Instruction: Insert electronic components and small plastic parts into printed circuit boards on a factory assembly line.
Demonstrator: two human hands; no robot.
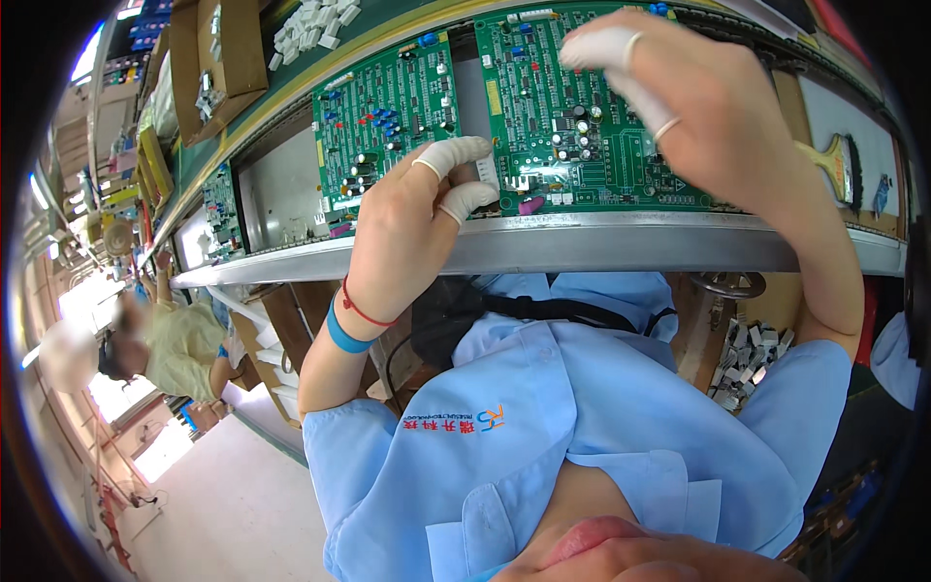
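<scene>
My left hand [412, 213], with white finger cots on thumb and index finger, closes round a white multi-pin connector [487, 173] at the left edge of the right-hand green circuit board [529, 107]. Whether that connector is seated in the board cannot be made out. Over the upper part of the same board reaches my right hand [693, 102], also wearing two white finger cots. Its index finger stretches left and its thumb lies lower, with nothing visible between them. A second green circuit board [388, 107], full of components, lies to the left.
A metal rail [582, 242] runs along the near side of the boards. Loose white connectors [315, 29] lie beyond them, next to a cardboard box [228, 78]. A yellow-handled brush [836, 167] is at the right. Another person [179, 344] works at the far left.
</scene>
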